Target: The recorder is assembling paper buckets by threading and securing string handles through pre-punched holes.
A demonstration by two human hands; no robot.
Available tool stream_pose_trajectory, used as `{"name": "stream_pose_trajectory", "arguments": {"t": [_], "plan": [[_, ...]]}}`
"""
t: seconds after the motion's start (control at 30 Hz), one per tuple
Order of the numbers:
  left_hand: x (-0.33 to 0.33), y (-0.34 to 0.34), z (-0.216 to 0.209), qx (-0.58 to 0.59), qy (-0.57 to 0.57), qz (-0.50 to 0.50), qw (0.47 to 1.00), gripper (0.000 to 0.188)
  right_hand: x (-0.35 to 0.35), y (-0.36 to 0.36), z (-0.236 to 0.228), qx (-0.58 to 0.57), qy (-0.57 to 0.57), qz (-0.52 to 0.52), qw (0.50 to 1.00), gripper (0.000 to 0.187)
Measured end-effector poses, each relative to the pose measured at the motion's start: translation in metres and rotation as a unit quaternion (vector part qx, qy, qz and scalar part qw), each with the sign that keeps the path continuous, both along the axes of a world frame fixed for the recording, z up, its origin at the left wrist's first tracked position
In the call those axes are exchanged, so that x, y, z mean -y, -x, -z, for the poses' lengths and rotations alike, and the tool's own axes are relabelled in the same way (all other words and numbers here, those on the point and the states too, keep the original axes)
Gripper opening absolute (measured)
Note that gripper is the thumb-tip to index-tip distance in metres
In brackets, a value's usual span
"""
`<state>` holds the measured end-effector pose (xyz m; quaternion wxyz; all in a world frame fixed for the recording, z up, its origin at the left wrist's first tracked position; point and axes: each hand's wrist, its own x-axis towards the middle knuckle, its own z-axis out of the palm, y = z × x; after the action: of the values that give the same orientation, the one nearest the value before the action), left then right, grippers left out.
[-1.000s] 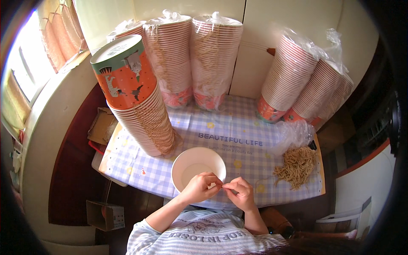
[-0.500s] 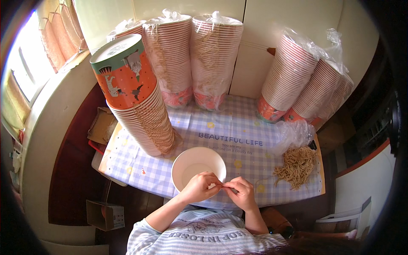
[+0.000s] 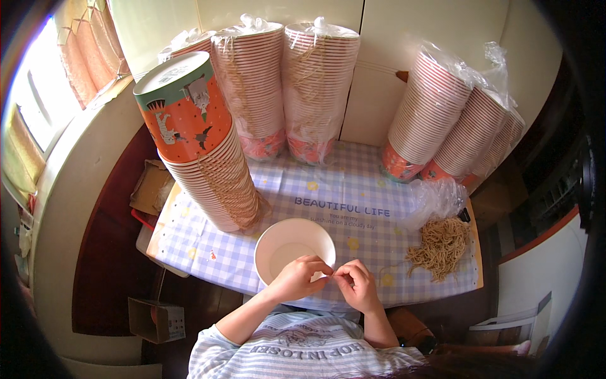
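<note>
Chkd cloth, rnd wht tub, stringy pile

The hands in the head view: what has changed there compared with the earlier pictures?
The right hand has shifted very slightly, its knuckles a little higher in the picture; no grasp or release is visible. The left hand, white paper bowl, tan twine pile and stacked paper buckets stayed about as they were.

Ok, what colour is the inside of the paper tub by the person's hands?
The paper tub is white inside, best seen in the head view.
</note>
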<state>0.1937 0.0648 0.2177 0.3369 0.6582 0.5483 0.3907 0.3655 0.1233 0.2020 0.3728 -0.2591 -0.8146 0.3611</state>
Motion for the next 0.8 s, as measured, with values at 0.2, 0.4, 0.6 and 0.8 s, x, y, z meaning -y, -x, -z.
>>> {"name": "stream_pose_trajectory", "arguments": {"t": [0.2, 0.4, 0.6, 0.8], "plan": [[-0.003, -0.002, 0.000, -0.030, -0.028, -0.012, 0.999, 0.012, -0.001, -0.003, 0.004, -0.012, 0.035, -0.005, 0.999, 0.010], [-0.001, -0.004, -0.006, 0.025, 0.056, -0.047, 0.997, 0.012, -0.001, -0.005, 0.007, -0.021, 0.077, -0.030, 0.996, 0.008], [-0.001, -0.004, -0.007, 0.042, 0.061, -0.043, 0.996, 0.012, 0.000, -0.008, 0.016, -0.012, 0.193, -0.039, 0.980, 0.008], [-0.002, -0.005, -0.004, 0.039, 0.051, -0.046, 0.997, 0.012, 0.001, -0.007, 0.022, -0.041, 0.241, -0.050, 0.968, 0.007]]}}
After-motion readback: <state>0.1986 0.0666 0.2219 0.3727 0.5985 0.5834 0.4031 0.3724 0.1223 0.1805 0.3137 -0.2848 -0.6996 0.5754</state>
